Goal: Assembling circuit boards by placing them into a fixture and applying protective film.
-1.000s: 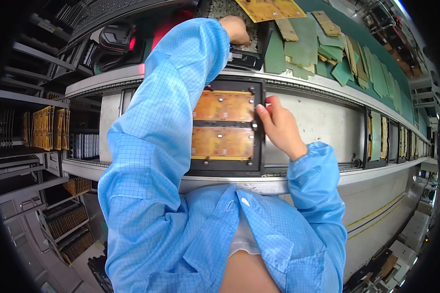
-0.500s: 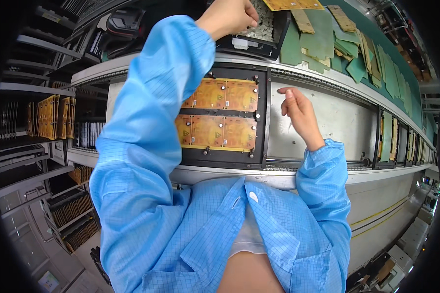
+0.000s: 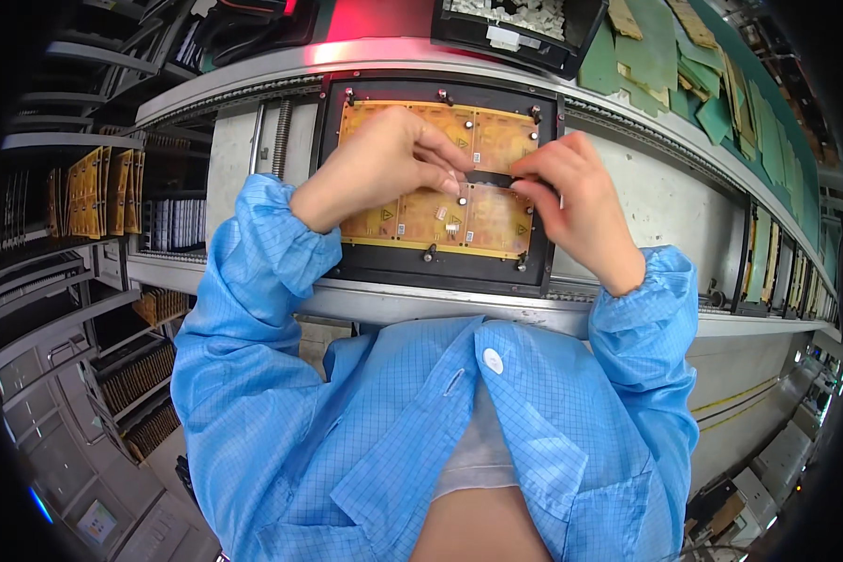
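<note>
Two orange-yellow circuit board panels, an upper one (image 3: 496, 140) and a lower one (image 3: 365, 225), lie in a black frame fixture (image 3: 478, 274) with small pegs around their edges. My left hand (image 3: 384, 164) is over the panels, thumb and fingers drawn together near the gap between them. What its fingertips hold is too small to make out. At the panels' right end, my right hand (image 3: 576, 197) pinches with thumb and forefinger; anything between them cannot be made out. Small white pieces (image 3: 451, 228) lie on the lower panel, below my left fingertips.
The fixture sits on a conveyor with metal rails (image 3: 403, 54). Behind it stands a black bin (image 3: 571, 58) of small white parts. Green and tan sheets (image 3: 642, 56) are piled at the far right. Racks hold upright orange boards (image 3: 89, 197) at left. Red light falls on the far rail.
My left hand has come from the bin of white parts down to the panels. My right hand has moved left to the panels' right end. Small white pieces now show on the lower panel.
</note>
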Motion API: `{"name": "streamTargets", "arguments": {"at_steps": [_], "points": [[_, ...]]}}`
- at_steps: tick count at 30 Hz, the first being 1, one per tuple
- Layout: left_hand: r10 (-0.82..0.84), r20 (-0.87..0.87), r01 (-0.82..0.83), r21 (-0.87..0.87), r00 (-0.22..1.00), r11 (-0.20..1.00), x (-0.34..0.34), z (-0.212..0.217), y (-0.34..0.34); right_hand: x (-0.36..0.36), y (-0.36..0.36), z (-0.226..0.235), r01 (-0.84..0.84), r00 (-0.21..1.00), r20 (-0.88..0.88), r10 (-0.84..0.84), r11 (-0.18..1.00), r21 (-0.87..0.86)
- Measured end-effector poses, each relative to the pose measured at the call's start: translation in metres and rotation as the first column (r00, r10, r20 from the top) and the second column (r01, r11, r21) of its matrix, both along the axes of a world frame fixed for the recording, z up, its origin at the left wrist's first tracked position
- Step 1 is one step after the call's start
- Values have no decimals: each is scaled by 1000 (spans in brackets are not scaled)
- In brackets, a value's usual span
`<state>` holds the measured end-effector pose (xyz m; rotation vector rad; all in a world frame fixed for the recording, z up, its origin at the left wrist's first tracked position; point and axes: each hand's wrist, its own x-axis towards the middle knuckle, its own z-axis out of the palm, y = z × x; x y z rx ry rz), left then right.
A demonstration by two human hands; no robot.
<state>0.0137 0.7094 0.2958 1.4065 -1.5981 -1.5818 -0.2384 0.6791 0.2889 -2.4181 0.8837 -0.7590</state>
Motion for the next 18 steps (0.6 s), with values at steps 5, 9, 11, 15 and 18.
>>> {"name": "streamTargets", "arguments": {"at_steps": [5,9,11,15,18], "points": [[130,28,-131,12,991,991,18,4,3,25,16,-8,-185,980,-70,185,983,-6],[83,-4,-83,-42,997,996,29,-4,8,44,24,-13,-172,984,-55,171,985,-13],[118,-25,-119,-47,993,992,33,-3,10,49,25,-14,-255,966,-35,255,967,-10],[200,-27,-200,10,979,980,42,1,13,51,21,-18,-321,946,-48,320,947,-7],[215,-9,-215,54,976,975,51,3,14,42,16,-16,-329,944,-17,330,944,22]]}}
